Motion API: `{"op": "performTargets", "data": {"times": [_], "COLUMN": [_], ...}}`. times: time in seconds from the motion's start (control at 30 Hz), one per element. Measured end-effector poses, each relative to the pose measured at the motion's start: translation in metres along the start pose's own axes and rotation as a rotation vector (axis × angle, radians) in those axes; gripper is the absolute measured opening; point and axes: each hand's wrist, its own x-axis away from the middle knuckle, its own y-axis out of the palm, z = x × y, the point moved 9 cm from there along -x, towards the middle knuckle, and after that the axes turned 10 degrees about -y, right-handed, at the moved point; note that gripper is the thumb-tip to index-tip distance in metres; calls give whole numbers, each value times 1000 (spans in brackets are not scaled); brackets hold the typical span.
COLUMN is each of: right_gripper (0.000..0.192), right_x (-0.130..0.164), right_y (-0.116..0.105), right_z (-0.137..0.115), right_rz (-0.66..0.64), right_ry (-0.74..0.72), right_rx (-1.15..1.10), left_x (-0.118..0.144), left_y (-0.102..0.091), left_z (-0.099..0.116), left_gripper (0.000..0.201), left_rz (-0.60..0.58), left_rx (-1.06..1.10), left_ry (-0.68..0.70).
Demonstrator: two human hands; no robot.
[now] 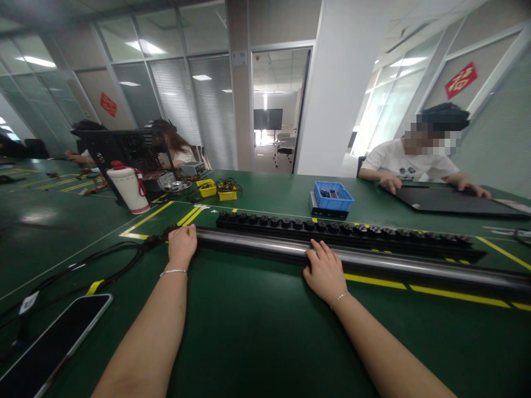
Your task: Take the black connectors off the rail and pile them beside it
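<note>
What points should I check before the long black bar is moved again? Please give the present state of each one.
1. Left hand rests on the cable end of the long black bar: ok.
2. Right hand lies flat on the bar, fingers over its top, not wrapped around it: not ok for lifting.
3. Black cable trails loose from the bar's left end across the table: not ok, it may drag.
4. Phone lies apart from the bar: ok.
5. Blue bin stands behind the bar, apart from it: ok.
6. Bar's far right end leaves the picture: cannot tell.
</note>
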Motion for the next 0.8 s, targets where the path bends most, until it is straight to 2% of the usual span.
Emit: {"op": "performTargets", "data": {"times": [0.2,0.43,0.57,0.8], "right_gripper": [24,22,21,21], "right_x": [-1,-2,-3,-2], "right_y": [0,0,-1,-1], "right_z": [1,0,-1,-1], "right_rz": [-2,-1,3,-3], "right_ry": [11,12,10,5], "right_rx": [4,14,15,23], "left_x": [-1,-9,-14,-25], "left_y": [0,-6,-1,24], "left_z": [-4,-20,-34,-63], "left_gripper": [52,46,47,54], "left_rz": [11,100,65,-44], "left_rx": [70,150,189,264], "left_ry": [-44,-99,-181,-388]}}
